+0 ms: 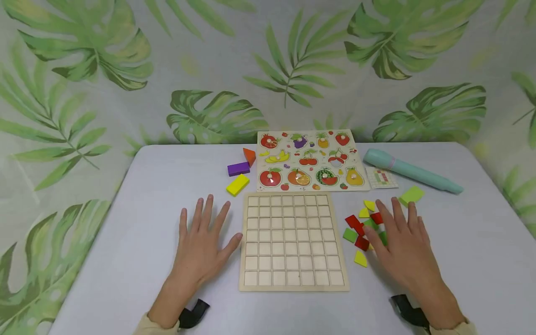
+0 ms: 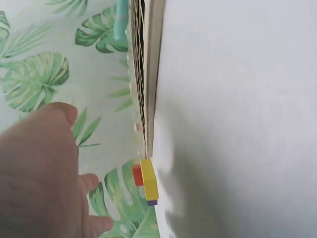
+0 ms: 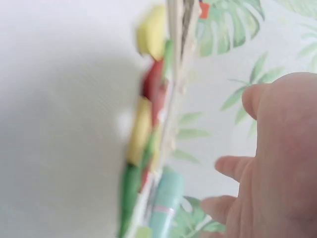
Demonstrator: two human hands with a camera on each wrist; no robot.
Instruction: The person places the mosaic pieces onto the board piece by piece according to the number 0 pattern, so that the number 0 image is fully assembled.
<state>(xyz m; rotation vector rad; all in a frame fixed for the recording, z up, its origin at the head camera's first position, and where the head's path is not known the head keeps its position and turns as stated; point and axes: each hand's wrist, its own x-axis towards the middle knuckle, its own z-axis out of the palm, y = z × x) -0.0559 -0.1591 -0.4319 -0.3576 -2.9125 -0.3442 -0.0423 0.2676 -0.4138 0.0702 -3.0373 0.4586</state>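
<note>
A square wooden grid board [image 1: 294, 242] lies in the middle of the table. To its left, my left hand [image 1: 202, 251] spreads its straight fingers and holds nothing, the thumb tip close to the board's edge. My right hand [image 1: 404, 246] is spread too, its thumb and index finger overlapping a loose cluster of small red [image 1: 362, 243], yellow [image 1: 360, 258] and green [image 1: 350, 235] pieces in the head view. Part of that cluster is hidden under the fingers. In the right wrist view, the hand [image 3: 285, 163] shows daylight between it and the pieces.
Behind the board lies a fruit-picture peg puzzle [image 1: 310, 160]. A purple block [image 1: 238, 169], a yellow block [image 1: 237, 185] and an orange piece [image 1: 249, 156] sit at its left. On the right are a small patterned card [image 1: 382, 177], a teal tapered case [image 1: 412, 172] and a light-green piece [image 1: 412, 195].
</note>
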